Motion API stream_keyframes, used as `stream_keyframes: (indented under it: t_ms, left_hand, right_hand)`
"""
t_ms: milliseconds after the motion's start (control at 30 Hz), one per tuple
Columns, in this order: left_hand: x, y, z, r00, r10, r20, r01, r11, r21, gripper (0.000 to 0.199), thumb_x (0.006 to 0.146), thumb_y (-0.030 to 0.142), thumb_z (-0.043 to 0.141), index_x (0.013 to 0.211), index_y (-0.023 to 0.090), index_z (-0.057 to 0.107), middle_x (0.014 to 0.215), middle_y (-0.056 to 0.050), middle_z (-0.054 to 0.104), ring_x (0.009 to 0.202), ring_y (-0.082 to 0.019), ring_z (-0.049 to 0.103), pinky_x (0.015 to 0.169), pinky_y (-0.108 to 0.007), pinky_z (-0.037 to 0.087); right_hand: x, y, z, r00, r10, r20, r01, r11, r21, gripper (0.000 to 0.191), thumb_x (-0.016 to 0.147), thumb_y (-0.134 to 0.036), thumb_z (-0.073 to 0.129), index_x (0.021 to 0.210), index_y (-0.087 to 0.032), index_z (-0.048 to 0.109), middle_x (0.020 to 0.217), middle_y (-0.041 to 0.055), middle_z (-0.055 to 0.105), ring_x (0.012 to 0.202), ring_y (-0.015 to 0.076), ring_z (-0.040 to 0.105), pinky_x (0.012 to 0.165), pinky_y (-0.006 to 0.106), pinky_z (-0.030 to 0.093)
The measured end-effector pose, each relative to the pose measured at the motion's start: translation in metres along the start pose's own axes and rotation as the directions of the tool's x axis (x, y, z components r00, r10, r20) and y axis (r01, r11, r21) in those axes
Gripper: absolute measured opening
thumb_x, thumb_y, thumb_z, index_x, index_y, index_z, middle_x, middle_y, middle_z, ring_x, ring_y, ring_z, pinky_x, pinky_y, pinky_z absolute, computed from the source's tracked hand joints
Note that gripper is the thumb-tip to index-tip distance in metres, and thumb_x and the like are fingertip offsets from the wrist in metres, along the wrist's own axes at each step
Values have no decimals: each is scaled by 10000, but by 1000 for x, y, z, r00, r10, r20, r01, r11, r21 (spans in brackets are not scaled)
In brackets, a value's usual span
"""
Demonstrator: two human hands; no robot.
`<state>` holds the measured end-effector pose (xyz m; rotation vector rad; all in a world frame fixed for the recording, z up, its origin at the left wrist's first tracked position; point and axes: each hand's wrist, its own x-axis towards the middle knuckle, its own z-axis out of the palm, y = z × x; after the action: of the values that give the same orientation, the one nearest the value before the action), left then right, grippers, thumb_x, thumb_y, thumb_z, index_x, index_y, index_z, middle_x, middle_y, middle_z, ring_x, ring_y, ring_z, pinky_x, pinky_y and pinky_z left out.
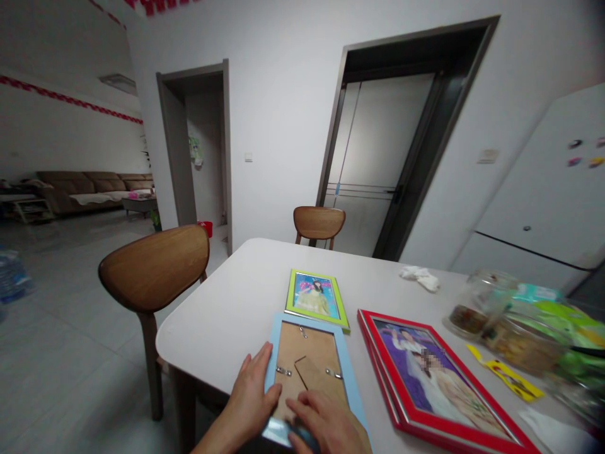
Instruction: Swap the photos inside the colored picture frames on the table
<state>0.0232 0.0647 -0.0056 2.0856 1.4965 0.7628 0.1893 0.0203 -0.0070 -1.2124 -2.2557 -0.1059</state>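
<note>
A light-blue picture frame (pixel 351 369) lies back side up at the near edge of the table. Its brown backing board (pixel 312 337) carries metal clips and a stand flap. My left hand (pixel 250 397) rests along the frame's left rim, fingers stretched out and thumb on the backing. Over the lower part of the backing, my right hand (pixel 328 419) has its fingers bent together; something dark shows under them, too hidden to name. Just beyond lies a green picture frame (pixel 289 296), picture side up. To the right, red picture frames (pixel 385 372) are stacked.
Glass jars (pixel 477 302), a yellow packet (pixel 515 380) and green packaging (pixel 574 325) crowd the right side of the white table (pixel 227 309). A crumpled tissue (pixel 420 277) lies farther back. Wooden chairs stand at left (pixel 158 268) and behind.
</note>
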Motion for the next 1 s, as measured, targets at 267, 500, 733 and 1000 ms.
stream_keyframes:
  t_ms: [267, 500, 733, 1000]
  left_hand:
    - [0, 8, -9, 998, -36, 52, 36, 999, 10, 620, 670, 190, 418, 1269, 68, 308, 1319, -102, 327, 1217, -214, 281, 1031, -400, 153]
    - [2, 4, -8, 999, -10, 40, 9, 1000, 13, 610, 666, 182, 431, 1255, 58, 334, 1306, -117, 344, 1198, -219, 318, 1022, -396, 194]
    - [2, -2, -2, 1000, 11, 5, -12, 999, 35, 585, 674, 173, 421, 1242, 53, 357, 1297, -124, 361, 1193, -223, 327, 1017, -402, 210]
    - [3, 3, -5, 999, 10, 36, -12, 999, 48, 591, 660, 160, 427, 1241, 76, 365, 1297, -112, 365, 1197, -210, 322, 1025, -388, 199]
  right_hand:
    - [27, 59, -36, 853, 466, 237, -446, 885, -135, 341, 687, -121, 426, 983, -144, 594, 1122, 143, 513, 1026, 239, 478, 866, 344, 378]
    - [28, 63, -24, 845, 500, 190, -474, 865, -166, 303, 732, -124, 362, 841, -178, 638, 972, 119, 553, 907, 226, 494, 769, 307, 387]
    - [42, 63, -19, 877, 457, 146, -436, 886, -157, 310, 732, -136, 382, 932, -158, 617, 1000, 101, 562, 939, 210, 462, 814, 279, 343]
    - [80, 60, 12, 867, 476, 149, -441, 871, -219, 268, 784, -241, 369, 865, -195, 621, 918, 76, 564, 852, 191, 466, 720, 282, 332]
